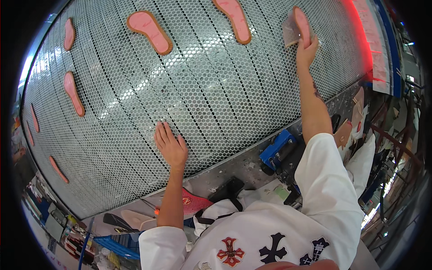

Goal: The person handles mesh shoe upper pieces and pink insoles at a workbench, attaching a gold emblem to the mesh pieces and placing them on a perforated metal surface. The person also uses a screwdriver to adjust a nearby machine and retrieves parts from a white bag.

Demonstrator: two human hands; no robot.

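Pink insole (pixel 303 25), brown-edged, curved, beside translucent sheet (pixel 290 35)

Honeycomb bed (pixel 234 108) glossy, metal-looking; insoles (pixel 150 31) smooth (fairly matt, too); shirt (pixel 326 180) matt cloth

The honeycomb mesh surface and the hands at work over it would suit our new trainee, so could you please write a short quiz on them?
1. Which hand holds a pink insole?
2. True or false: the left hand is gripping an insole.
3. Fill the gap: in the picture, a red glow shows along the ___ side of the mesh surface.

Key:
1. The right hand.
2. False; it is open and empty.
3. Right.
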